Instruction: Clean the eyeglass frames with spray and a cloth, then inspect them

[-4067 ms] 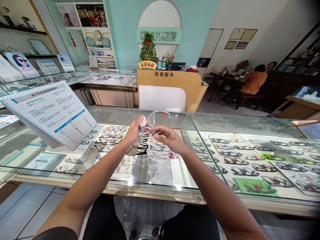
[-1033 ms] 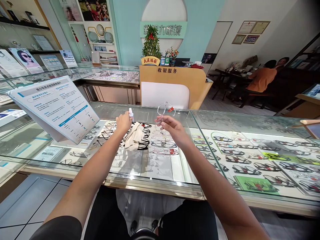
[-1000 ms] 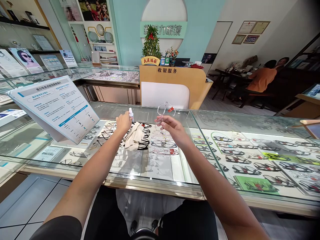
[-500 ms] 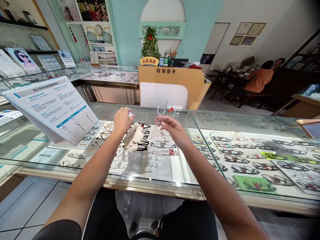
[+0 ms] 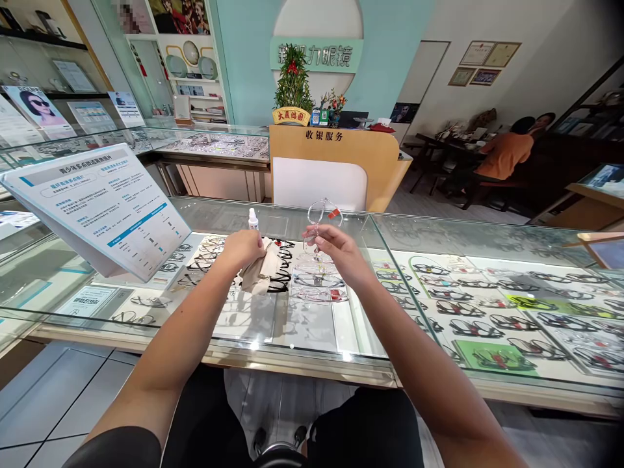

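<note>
Clear-framed eyeglasses [image 5: 325, 213] with a red sticker on one lens are held up over the counter in my right hand [image 5: 336, 250], its thumb and fingers closed on them. My left hand [image 5: 245, 249] is at the upper edge of a crumpled beige cloth [image 5: 258, 273], fingers bent and closed on the cloth; the fingertips are partly hidden. Just beyond that hand a small white bottle [image 5: 253, 220] stands upright on the glass, its lower part hidden behind the hand.
Under the glass counter [image 5: 312, 354] lie rows of eyeglass frames [image 5: 319, 281]. A large tilted sign [image 5: 110, 208] stands at left. Behind is a wooden cashier desk [image 5: 385, 156] with a plant [image 5: 294, 84]. A person in orange [image 5: 507, 156] sits at the far right.
My left hand has let go of the small white bottle, which now stands on the glass, and has come down and nearer to the cloth. My right hand keeps the eyeglasses raised in about the same place.
</note>
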Motion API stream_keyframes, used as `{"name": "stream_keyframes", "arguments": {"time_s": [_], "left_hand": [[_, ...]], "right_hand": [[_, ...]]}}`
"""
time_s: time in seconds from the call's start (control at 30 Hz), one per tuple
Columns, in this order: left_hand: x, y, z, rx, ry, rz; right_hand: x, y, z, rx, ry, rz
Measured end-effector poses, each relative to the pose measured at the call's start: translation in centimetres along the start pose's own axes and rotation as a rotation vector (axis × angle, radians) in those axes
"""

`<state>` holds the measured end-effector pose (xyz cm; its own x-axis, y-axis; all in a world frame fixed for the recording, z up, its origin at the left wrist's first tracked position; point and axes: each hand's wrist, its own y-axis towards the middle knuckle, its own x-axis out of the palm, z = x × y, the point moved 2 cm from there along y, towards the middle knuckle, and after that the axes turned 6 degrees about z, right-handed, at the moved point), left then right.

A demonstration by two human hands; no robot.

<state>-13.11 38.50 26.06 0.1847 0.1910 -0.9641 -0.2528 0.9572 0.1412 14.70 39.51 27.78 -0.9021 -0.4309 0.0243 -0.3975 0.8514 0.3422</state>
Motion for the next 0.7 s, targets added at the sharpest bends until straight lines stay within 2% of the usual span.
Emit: {"name": "stream_keyframes", "arguments": {"time_s": [0.27, 0.5, 0.7], "left_hand": [[-0.34, 0.46, -0.44, -0.006, -0.037, 0.037], [0.31, 0.21, -0.09, -0.042, -0.058, 0.011], [-0.52, 0.17, -0.09, -0.09, -0.215, 0.057]], "right_hand": [[-0.13, 0.05, -0.03, 0.0, -0.011, 0.013], [-0.1, 0.05, -0.02, -0.004, 0.001, 0.008], [-0.13, 0.09, -0.04, -0.008, -0.002, 0.011]]}}
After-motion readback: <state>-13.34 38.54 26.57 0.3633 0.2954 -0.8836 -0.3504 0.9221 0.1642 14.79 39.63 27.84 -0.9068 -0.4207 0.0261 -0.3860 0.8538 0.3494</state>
